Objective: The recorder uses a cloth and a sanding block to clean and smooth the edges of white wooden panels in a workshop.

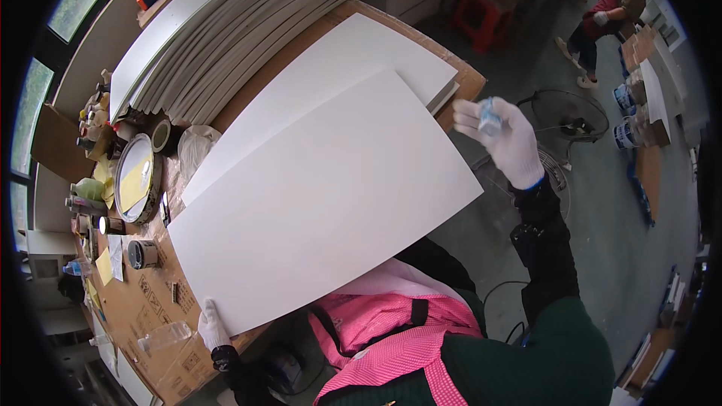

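The white panel lies on the counter, partly over a second white sheet; its long axis runs from lower left to upper right. The left grip is nearer, touching the panel's left short edge by the near corner; its fingers are partly hidden, so whether they clamp cannot be told. The right grip is closed on a small pale-blue item, just beyond the right short edge and apart from it; the panel lies to its left.

Containers: a round tin bears a yellow sheet; a small dark jar stands nearby, contents unclear; a clear bottle lies on its side.
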Motion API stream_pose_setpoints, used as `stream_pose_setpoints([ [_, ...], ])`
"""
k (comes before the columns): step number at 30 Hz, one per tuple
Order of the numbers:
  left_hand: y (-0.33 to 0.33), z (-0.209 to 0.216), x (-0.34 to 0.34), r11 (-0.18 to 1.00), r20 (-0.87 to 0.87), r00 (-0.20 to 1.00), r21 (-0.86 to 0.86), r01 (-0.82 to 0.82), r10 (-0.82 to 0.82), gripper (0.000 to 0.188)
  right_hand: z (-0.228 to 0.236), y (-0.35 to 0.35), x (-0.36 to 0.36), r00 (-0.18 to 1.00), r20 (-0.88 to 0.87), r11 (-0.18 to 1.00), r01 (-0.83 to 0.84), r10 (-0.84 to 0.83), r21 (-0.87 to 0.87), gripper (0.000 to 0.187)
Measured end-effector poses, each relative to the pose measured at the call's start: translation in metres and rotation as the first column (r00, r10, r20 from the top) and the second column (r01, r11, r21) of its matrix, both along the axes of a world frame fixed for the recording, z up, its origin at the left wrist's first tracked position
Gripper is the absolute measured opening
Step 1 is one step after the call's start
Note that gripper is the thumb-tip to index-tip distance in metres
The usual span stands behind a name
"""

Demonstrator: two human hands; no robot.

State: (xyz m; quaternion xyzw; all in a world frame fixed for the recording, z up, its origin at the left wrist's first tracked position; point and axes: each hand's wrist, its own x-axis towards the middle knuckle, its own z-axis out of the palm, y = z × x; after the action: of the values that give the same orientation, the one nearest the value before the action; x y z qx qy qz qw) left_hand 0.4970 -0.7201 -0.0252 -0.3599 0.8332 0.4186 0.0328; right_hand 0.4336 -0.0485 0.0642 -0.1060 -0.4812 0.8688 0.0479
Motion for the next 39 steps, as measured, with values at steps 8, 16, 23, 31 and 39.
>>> stream_pose_setpoints([
  [8, 0.006, 0.009, 0.003, 0.986, -0.007, 0.997, -0.149, -0.073, 0.072, 0.064, -0.019, -0.142, -0.076, 0.625, 0.225, 0.652, -0.629, 0.748, -0.422, 0.033],
  [16, 0.001, -0.003, -0.002, 0.989, -0.031, 0.997, -0.124, -0.079, 0.076, 0.068, -0.064, 0.062, -0.229, 0.912, -0.382, 0.785, -0.346, 0.151, -0.515, 0.024],
  [23, 0.001, -0.004, -0.005, 0.993, -0.044, 0.996, -0.079, -0.083, 0.080, 0.067, -0.014, -0.107, -0.122, 0.707, 0.123, 0.692, -0.616, 0.696, -0.376, 0.017],
  [31, -0.015, -0.007, -0.001, 0.991, 0.012, 0.995, -0.097, -0.096, 0.098, 0.066, -0.026, 0.005, -0.223, 0.971, -0.184, 0.527, 0.077, 0.153, 0.846, 0.029],
  [39, -0.025, -0.020, -0.011, 0.998, -0.191, 0.981, -0.066, 0.011, -0.023, 0.056, -0.014, -0.044, -0.230, 0.919, 0.132, 0.251, -0.236, 0.373, 0.939, 0.041],
])
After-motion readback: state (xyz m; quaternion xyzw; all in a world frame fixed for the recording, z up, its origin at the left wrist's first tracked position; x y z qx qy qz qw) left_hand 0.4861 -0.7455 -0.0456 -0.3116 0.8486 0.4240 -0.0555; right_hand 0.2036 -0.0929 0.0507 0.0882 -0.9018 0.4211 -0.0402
